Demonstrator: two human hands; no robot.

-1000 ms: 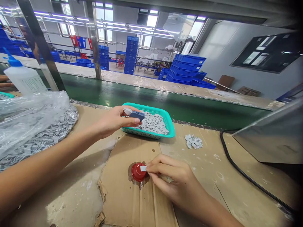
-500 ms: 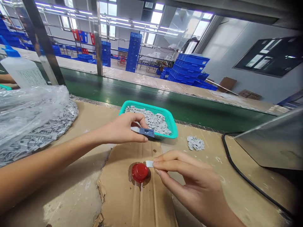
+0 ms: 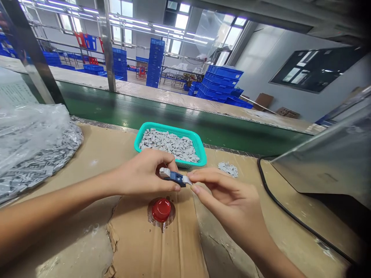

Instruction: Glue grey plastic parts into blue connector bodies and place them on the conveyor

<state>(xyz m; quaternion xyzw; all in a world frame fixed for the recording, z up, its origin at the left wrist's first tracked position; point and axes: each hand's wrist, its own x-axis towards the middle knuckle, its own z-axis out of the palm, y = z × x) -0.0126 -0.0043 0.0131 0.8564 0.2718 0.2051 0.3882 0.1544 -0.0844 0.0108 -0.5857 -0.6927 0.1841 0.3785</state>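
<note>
The left hand (image 3: 150, 172)'s grip holds a dark-blue plastic part (image 3: 176, 178); the right hand (image 3: 228, 197)'s grip pinches a small pale-grey piece (image 3: 187, 180) against its end.

A green belt (image 3: 130, 110) crosses the view; a steel post (image 3: 107, 50) rises at its far edge; beyond stand a tall stack of blue crates (image 3: 155, 63), a lower, wider stack (image 3: 218, 83) and a red stool (image 3: 142, 72); lights (image 3: 131, 20) glow overhead; a dark window (image 3: 307, 71) sits in the right wall; a black cable (image 3: 278, 202) curves below.
</note>
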